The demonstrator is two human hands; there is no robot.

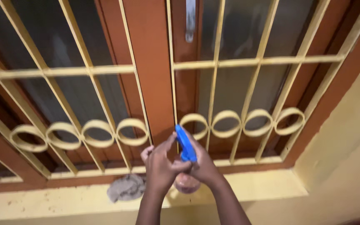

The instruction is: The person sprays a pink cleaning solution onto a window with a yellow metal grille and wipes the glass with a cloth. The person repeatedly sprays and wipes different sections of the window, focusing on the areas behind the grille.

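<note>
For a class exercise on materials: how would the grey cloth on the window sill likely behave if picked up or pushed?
The cloth lies crumpled in soft folds, so it is probably floppy and would droop. It looks thin, so likely light. Pushed along the sill, it would probably bunch or slide, not roll.

1. No sign, screen or label shows anywhere in the view.
2. The only thing like a package is a spray bottle (pixel 186 166) held in front of the window sill: a blue trigger head on top and a rounded, pale pinkish body below. The hands cover most of it, and no label can be made out on what shows.
</note>
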